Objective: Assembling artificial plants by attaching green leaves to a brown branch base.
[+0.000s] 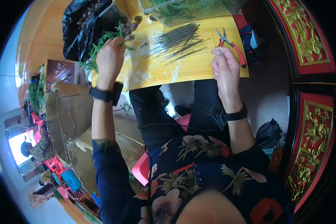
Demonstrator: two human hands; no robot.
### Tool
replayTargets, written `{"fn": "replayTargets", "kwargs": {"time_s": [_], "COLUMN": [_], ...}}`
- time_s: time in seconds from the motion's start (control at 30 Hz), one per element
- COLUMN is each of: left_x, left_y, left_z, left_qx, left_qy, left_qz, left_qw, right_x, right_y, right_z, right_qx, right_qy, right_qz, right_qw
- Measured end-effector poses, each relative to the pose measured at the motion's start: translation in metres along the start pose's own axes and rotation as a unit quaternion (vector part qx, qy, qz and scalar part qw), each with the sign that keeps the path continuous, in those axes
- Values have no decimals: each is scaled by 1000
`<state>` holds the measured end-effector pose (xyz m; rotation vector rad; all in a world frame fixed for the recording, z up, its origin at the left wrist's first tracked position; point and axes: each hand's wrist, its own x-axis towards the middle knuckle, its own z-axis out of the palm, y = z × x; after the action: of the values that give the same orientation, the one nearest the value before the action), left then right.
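My left hand (109,56) rests on a bunch of green artificial pine sprigs (100,44) at the left edge of the yellow table (190,67), fingers curled over them. My right hand (224,63) is pinched on a thin wire (215,44) that stands up from its fingertips. A loose pile of thin dark wires (177,40) lies on the table between the hands. Red-handled pliers (232,45) lie just right of my right hand, untouched.
A black bag of pine cones (86,23) sits at the far left of the table, with loose cones (132,26) beside it. A clear box of green sprigs (186,9) stands at the back. Cardboard boxes (69,108) stand left. Another person (37,147) sits far left.
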<state>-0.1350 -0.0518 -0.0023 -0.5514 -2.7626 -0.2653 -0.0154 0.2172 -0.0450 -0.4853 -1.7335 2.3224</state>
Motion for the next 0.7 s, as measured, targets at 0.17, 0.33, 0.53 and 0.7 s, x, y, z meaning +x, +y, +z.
{"fn": "replayTargets", "kwargs": {"time_s": [0.17,0.33,0.53,0.7], "left_x": [28,31,7,-31], "left_y": [-13,-15,31,91], "left_z": [39,46,7,-2], "left_qx": [110,142,-84,-459], "left_qy": [-44,-37,79,32], "left_qz": [8,28,10,-141], "left_qw": [993,989,993,877], "right_x": [1,0,-2,-8], "right_y": [6,4,9,5], "right_z": [6,2,1,11], "right_qx": [-16,-15,-74,-123], "right_qy": [0,-10,-11,-49], "right_qz": [-38,-30,-82,-204], "right_qw": [999,999,994,970]}}
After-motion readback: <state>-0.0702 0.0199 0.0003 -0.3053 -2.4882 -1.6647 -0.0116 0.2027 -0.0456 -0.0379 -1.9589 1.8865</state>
